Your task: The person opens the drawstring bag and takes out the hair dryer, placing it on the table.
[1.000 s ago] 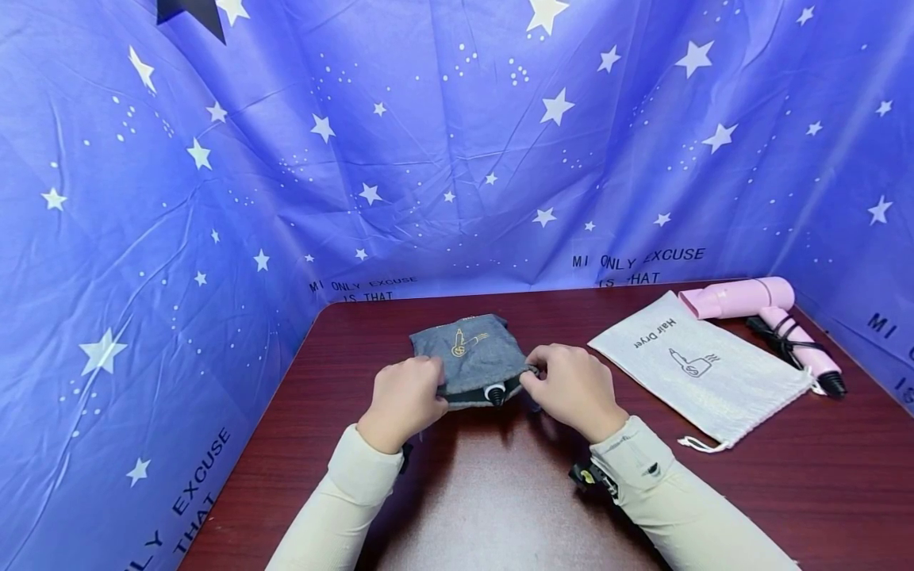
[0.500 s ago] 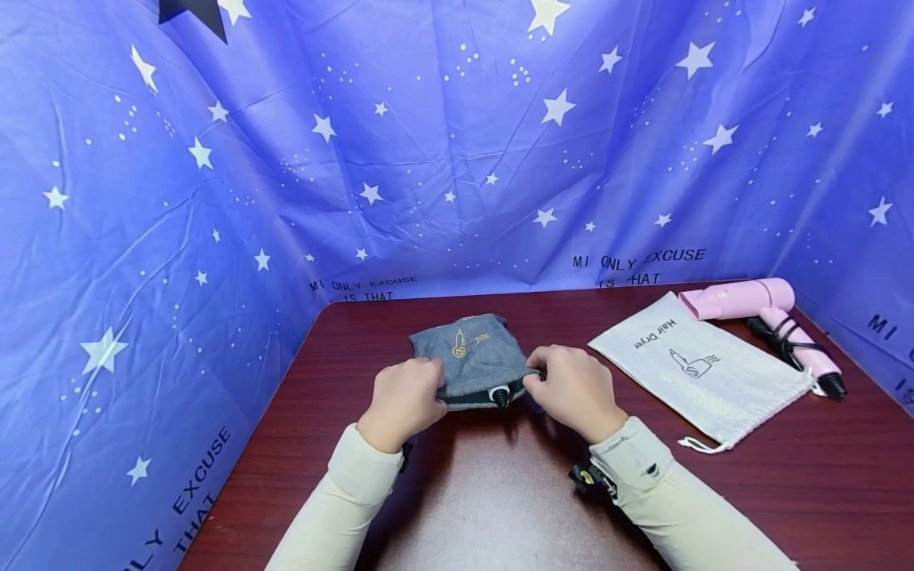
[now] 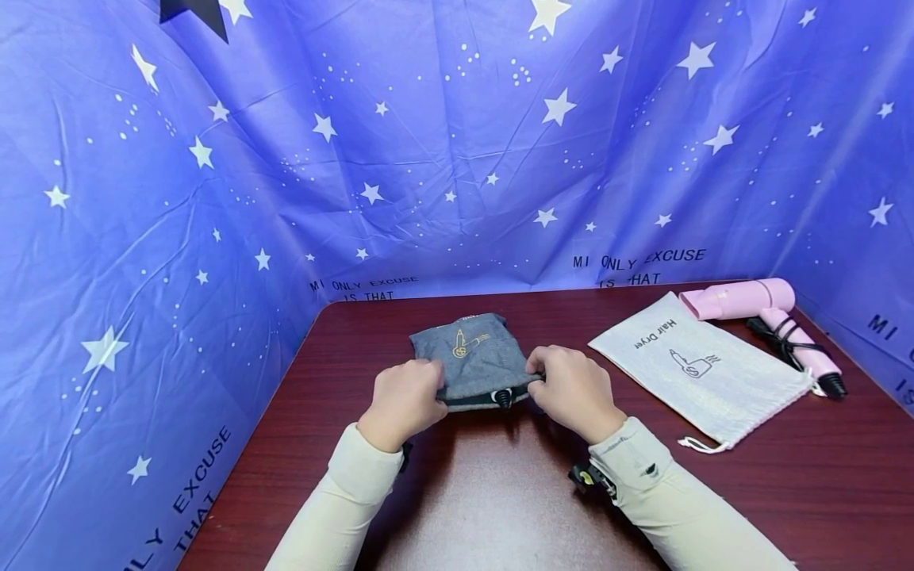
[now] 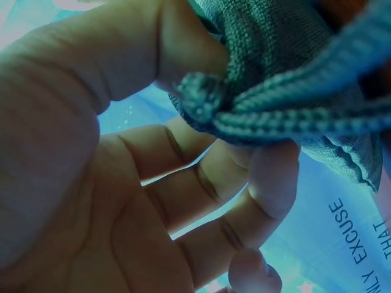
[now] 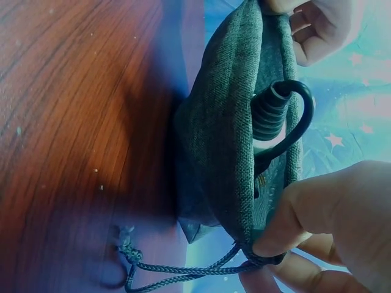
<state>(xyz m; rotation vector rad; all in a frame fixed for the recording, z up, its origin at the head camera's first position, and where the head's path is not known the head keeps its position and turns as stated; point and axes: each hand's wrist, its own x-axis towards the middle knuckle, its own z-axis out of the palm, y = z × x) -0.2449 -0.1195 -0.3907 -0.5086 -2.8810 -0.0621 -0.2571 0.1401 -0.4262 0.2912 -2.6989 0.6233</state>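
A grey drawstring bag with a yellow hair dryer print lies in front of me, its mouth facing my body. At its left corner my left hand pinches the rim; in the left wrist view the thumb and fingers close on the knotted cord and cloth. My right hand pinches the right corner of the mouth, where a looped drawstring hangs out. Inside, the black ribbed cord end and white handle end of a hair dryer show; the rest is hidden in the bag.
To the right lies a white drawstring bag printed "Hair Dryer". Behind it a pink hair dryer rests with its cord wound round the handle. A blue star-patterned curtain encloses the back and sides of the dark red table.
The bag's mouth has narrowed a little, its upper edge dropping over the hair dryer's end, which has shifted slightly right. Both hands keep their grip at the corners.
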